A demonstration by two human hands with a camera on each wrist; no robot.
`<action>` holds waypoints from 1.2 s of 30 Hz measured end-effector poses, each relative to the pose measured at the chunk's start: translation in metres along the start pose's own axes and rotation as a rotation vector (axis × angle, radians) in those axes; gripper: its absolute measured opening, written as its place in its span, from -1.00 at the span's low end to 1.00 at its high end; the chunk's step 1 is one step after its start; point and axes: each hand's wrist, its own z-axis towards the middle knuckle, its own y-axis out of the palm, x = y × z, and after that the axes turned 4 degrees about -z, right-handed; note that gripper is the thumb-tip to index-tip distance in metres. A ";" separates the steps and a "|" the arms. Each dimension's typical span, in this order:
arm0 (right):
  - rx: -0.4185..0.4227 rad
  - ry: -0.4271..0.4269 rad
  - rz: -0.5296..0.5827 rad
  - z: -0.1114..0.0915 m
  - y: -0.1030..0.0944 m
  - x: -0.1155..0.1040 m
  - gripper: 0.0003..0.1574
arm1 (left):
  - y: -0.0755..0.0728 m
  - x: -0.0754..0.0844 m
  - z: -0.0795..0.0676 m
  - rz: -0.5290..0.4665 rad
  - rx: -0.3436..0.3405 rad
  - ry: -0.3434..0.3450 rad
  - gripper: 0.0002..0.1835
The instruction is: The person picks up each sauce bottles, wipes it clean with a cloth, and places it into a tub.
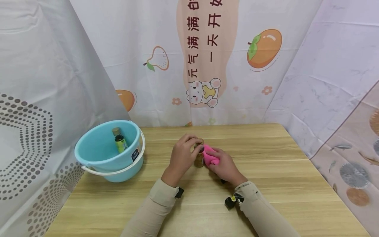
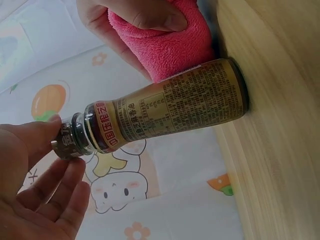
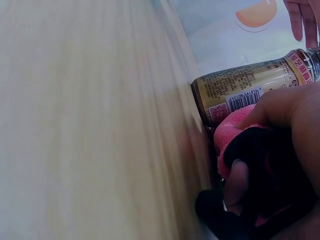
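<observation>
A sesame oil bottle (image 2: pixel 180 102) with a gold label and dark cap (image 2: pixel 66 140) stands upright on the wooden table. My left hand (image 1: pixel 181 154) pinches that cap between thumb and fingertips from the left. On the other side, my right hand (image 1: pixel 226 167) grips a folded pink cloth (image 2: pixel 172 52). The cloth lies against the side of the bottle, next to the barcode in the right wrist view. A dark strap-like shape (image 3: pixel 260 150) hides part of the cloth and the right fingers there.
At the left of the table (image 1: pixel 281 197) stands a light blue bucket (image 1: pixel 94 149) with a white handle. Inside it leans a dark bottle (image 1: pixel 120 144) with a green label. A printed curtain (image 1: pixel 154 29) hangs along the table's back edge.
</observation>
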 end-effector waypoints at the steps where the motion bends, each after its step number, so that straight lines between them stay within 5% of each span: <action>1: 0.002 0.000 0.006 0.000 0.000 0.000 -0.26 | 0.000 0.000 0.000 -0.011 0.000 0.004 -0.85; 26: 0.196 -0.109 0.228 -0.004 -0.008 -0.017 -0.16 | -0.001 -0.001 0.000 0.006 -0.034 -0.011 -0.92; 36: 0.145 -0.070 0.272 -0.003 -0.001 -0.015 -0.18 | -0.001 0.000 0.000 -0.032 -0.020 -0.039 -0.86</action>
